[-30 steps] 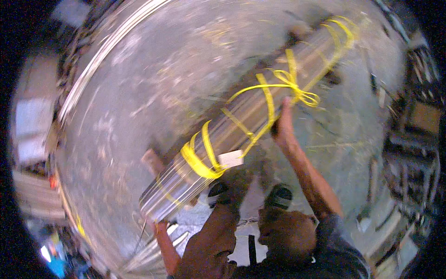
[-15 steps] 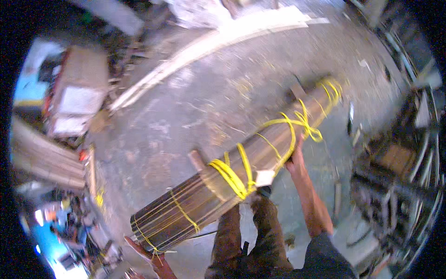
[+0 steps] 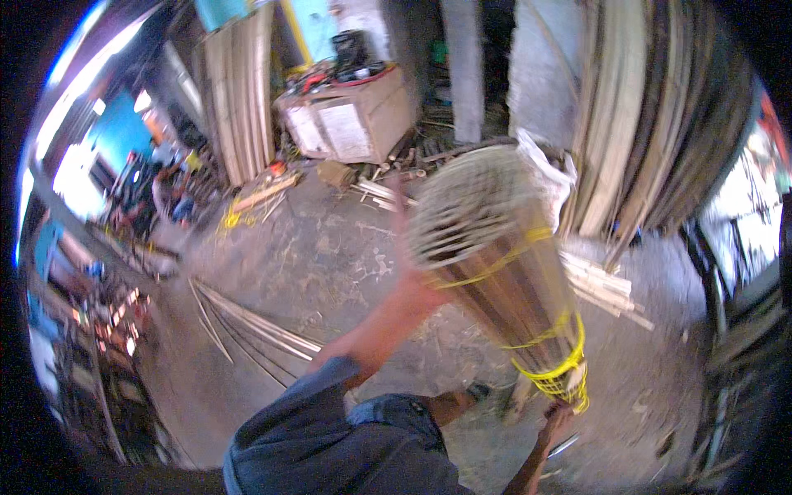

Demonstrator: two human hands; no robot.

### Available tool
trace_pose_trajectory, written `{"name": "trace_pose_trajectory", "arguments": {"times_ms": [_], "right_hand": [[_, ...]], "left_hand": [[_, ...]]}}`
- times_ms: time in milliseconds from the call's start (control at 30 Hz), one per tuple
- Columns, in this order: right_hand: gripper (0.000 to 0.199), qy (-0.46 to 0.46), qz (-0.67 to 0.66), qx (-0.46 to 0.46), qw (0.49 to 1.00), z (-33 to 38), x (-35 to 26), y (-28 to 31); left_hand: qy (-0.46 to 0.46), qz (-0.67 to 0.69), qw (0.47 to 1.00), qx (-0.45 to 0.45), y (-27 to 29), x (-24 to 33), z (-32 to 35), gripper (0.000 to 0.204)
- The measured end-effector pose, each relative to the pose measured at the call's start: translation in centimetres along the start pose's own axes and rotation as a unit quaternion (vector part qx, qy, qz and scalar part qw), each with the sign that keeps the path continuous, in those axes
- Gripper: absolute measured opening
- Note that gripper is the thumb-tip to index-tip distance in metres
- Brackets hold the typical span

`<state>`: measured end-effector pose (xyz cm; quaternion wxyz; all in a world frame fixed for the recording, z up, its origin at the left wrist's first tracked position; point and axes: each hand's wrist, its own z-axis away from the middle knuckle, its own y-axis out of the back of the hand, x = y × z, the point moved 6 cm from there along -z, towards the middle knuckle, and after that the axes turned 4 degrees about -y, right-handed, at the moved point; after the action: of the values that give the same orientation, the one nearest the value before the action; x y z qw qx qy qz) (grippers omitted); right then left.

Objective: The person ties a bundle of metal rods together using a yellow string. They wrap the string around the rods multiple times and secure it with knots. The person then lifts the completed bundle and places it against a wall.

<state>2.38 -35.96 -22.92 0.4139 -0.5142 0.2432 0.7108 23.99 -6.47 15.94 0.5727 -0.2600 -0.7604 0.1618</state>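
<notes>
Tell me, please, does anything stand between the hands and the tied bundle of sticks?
Nothing visible does. The left hand lies against the bundle near its raised end, and the right hand grips it low by the yellow cord.

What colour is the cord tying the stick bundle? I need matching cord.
Yellow cord wraps the stick bundle; head view.

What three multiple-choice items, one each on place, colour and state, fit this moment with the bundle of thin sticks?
1. Where is the left hand?
A. on the long bundle of thin brown sticks, near its upper end
B. on the wooden crate
C. on the floor

2. What colour is the cord binding the bundle?
A. blue
B. yellow
C. white

3. How is the bundle?
A. flat on the concrete floor
B. raised, steeply tilted
C. untied, scattered

A: the hand presses its side. B: yellow wraps show. B: its end rises toward the camera while the right hand grips below.
</notes>
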Motion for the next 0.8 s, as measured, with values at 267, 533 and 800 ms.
{"name": "trace_pose_trajectory", "arguments": {"times_ms": [267, 533, 800], "right_hand": [[0.080, 0.382, 0.097, 0.056, 0.917, -11.4, -19.2, 6.7], [0.097, 0.356, 0.069, -0.062, 0.930, -13.4, -34.7, 16.1], [0.076, 0.108, 0.366, 0.238, 0.893, -20.0, -35.9, 32.3]], "left_hand": [[-0.082, -0.003, 0.985, -0.151, -25.2, -13.6, -1.0, 0.075], [-0.147, -0.023, 0.863, -0.482, -36.1, -19.7, 1.1, 0.091], [-0.076, 0.072, 0.842, -0.529, -46.3, -41.7, 11.1, 0.097]]}}
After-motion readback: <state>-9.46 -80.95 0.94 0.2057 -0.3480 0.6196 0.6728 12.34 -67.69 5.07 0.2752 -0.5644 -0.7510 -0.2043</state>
